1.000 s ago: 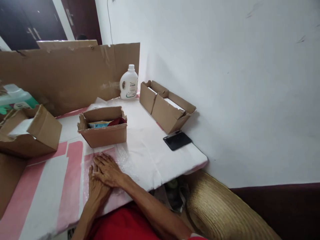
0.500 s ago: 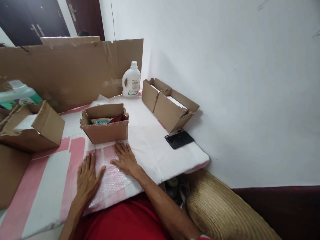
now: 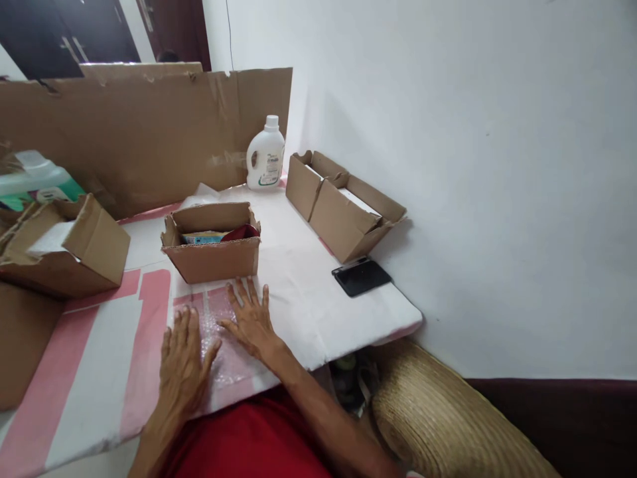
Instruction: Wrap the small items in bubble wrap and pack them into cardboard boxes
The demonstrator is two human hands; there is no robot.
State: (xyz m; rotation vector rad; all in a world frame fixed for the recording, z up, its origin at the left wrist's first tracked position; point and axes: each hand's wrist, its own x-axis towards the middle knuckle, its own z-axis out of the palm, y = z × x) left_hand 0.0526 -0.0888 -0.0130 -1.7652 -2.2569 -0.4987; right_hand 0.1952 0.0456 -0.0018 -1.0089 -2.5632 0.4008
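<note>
A clear sheet of bubble wrap (image 3: 223, 362) lies on the cloth-covered table near its front edge. My left hand (image 3: 183, 362) is over the sheet's left side, palm down, fingers stretched out and thumb apart. My right hand (image 3: 250, 322) is at the sheet's upper right part with its fingers spread. Neither hand grips anything. Just beyond my fingertips stands a small open cardboard box (image 3: 213, 261), with a blue-and-yellow packet (image 3: 203, 238) and a dark red item (image 3: 242, 232) inside.
Two joined cardboard boxes (image 3: 336, 216) stand by the wall, with a black phone-like slab (image 3: 361, 277) in front. A white jug (image 3: 266, 156) stands against a cardboard panel (image 3: 149, 133). More boxes (image 3: 102, 249) and a green-filled bottle (image 3: 40, 182) are left. A woven roll (image 3: 442, 411) lies below right.
My left hand has shifted slightly right over the bubble wrap. My right hand's fingers have spread and appear lifted a little. The camera view has moved slightly.
</note>
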